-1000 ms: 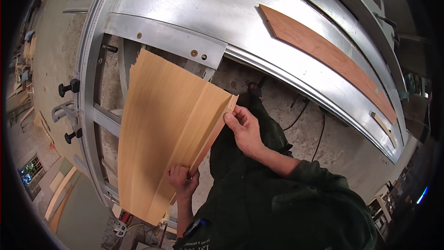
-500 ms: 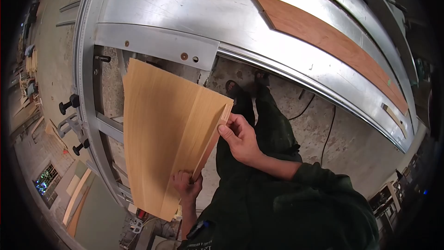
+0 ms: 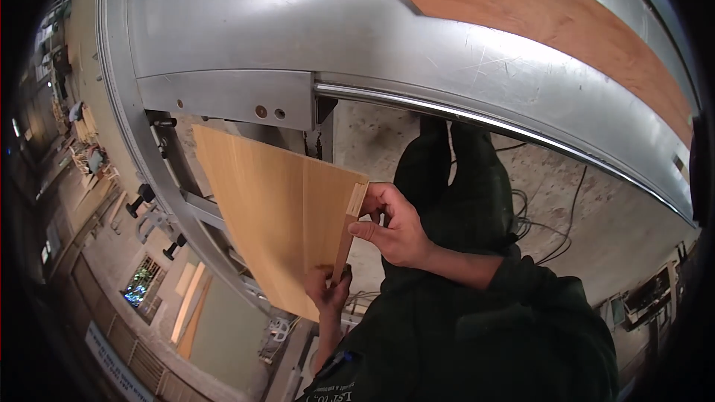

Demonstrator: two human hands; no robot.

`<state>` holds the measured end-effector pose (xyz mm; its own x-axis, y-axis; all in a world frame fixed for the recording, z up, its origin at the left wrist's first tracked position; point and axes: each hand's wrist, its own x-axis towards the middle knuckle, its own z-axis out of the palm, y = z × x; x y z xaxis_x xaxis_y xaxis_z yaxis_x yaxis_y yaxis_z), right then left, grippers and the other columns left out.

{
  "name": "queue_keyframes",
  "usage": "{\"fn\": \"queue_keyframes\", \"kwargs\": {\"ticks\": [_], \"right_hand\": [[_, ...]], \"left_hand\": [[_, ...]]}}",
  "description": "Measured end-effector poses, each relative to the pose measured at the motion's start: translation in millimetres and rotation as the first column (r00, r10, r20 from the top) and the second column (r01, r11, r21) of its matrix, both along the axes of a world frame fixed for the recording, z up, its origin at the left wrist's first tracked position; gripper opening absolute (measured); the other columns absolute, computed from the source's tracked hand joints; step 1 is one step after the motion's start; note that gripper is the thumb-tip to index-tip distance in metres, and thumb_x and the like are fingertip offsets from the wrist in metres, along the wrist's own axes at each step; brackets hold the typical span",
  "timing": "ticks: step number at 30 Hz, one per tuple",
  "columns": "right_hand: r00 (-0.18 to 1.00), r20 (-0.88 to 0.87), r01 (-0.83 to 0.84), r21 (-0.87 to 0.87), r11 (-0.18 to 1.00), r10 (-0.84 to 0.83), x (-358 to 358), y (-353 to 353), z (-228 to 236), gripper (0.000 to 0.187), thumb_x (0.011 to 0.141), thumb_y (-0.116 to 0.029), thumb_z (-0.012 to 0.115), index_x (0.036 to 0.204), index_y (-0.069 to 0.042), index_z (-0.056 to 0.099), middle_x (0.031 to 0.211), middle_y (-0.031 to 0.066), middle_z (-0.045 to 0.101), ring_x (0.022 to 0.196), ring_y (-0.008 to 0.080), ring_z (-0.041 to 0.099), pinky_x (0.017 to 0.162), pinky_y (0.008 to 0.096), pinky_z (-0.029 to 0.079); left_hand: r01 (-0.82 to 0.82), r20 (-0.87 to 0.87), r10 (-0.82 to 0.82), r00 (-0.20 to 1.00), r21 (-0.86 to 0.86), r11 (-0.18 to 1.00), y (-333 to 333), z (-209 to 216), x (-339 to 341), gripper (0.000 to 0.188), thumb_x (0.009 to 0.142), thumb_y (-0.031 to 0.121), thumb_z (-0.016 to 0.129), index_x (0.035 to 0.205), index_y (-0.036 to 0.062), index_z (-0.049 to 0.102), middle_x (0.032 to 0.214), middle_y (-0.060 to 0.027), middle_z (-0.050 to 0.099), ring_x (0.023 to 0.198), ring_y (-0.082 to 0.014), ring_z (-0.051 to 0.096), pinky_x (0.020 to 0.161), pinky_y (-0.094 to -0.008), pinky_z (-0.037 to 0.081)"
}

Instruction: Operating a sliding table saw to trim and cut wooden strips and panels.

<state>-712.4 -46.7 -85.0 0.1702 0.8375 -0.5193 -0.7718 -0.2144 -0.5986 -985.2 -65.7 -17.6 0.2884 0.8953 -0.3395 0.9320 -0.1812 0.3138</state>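
A broad light-brown wooden panel [image 3: 264, 208] is held tilted in front of me, with its right edge toward my body. Along that edge runs a narrow reddish-brown strip [image 3: 343, 248], and pale layers show in the edge near the top corner. My right hand [image 3: 398, 227] is closed on the edge below this corner, its thumb on the strip and its fingers partly hidden behind. Farther down, my left hand [image 3: 328, 290] is closed around the same edge, with some of its fingers on the panel's face.
Beyond the panel stretches a metal machine table [image 3: 246, 22] with a bright rail [image 3: 447, 113]. A long reddish wooden board [image 3: 551, 11] lies on it. A metal frame with black knobs [image 3: 140, 199] stands at left. Cables [image 3: 558, 242] lie on the floor at right.
My view has shifted, bringing the machine table and reddish board closer in the picture. The panel is turned more edge-on, and both hands keep their hold on its edge.
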Motion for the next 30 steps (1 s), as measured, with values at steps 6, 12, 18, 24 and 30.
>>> {"fn": "queue_keyframes", "kwargs": {"ticks": [6, 12, 18, 24, 30], "right_hand": [[0.999, -0.024, -0.046, -0.020, 0.999, 0.046, 7.1, 1.6, -2.3, 0.052, 0.097, -0.013, 0.083, 0.137, 0.002, 0.052, 0.116, 0.0093, 0.071, 0.106, 0.0154, 0.071, 0.094, 0.0319, 0.057], [0.975, -0.223, -0.005, 0.021, 1.000, 0.010, -0.6, -1.6, -15.7, 0.051, 0.098, -0.022, 0.084, 0.134, 0.000, 0.055, 0.118, 0.0048, 0.070, 0.103, 0.0113, 0.068, 0.085, 0.0271, 0.052], [0.899, -0.430, 0.099, 0.015, 0.995, -0.083, -3.8, -2.2, -30.9, 0.032, 0.105, -0.014, 0.073, 0.132, 0.000, 0.064, 0.113, 0.0036, 0.068, 0.104, 0.0122, 0.066, 0.093, 0.0300, 0.055], [0.932, -0.272, 0.251, 0.015, 0.968, -0.238, -15.2, 3.5, -26.0, 0.018, 0.103, -0.006, 0.072, 0.119, 0.001, 0.074, 0.108, 0.0013, 0.066, 0.098, 0.0102, 0.063, 0.088, 0.0273, 0.052], [0.947, -0.062, 0.307, -0.117, 0.945, -0.315, -16.0, 2.5, -14.7, 0.013, 0.096, -0.006, 0.078, 0.106, 0.002, 0.078, 0.091, 0.0023, 0.066, 0.084, 0.0087, 0.062, 0.078, 0.0263, 0.051]], "left_hand": [[0.313, 0.104, -0.345, 0.933, 0.240, 0.919, 61.1, -15.8, 87.5, 0.060, 0.081, 0.006, 0.090, 0.134, 0.0049, 0.060, 0.099, -0.0142, 0.072, 0.079, -0.0353, 0.066, 0.068, -0.0457, 0.050], [0.477, 0.123, -0.541, 0.832, 0.341, 0.810, 83.7, -27.0, 117.6, 0.053, 0.087, -0.004, 0.081, 0.135, -0.0031, 0.059, 0.088, -0.0151, 0.069, 0.068, -0.0330, 0.063, 0.060, -0.0432, 0.048], [0.483, 0.121, -0.551, 0.826, 0.353, 0.801, 85.2, -32.4, 120.1, 0.061, 0.081, -0.008, 0.082, 0.138, -0.0063, 0.060, 0.086, -0.0177, 0.068, 0.061, -0.0344, 0.061, 0.055, -0.0422, 0.047], [0.469, 0.155, -0.558, 0.815, 0.389, 0.793, 84.1, -34.0, 119.0, 0.066, 0.084, -0.007, 0.082, 0.145, -0.0107, 0.056, 0.088, -0.0201, 0.070, 0.065, -0.0359, 0.067, 0.060, -0.0429, 0.055], [0.491, 0.082, -0.547, 0.833, 0.348, 0.799, 80.2, -28.2, 124.1, 0.068, 0.086, -0.007, 0.083, 0.148, -0.0117, 0.054, 0.095, -0.0236, 0.074, 0.075, -0.0361, 0.075, 0.071, -0.0412, 0.061]]}}
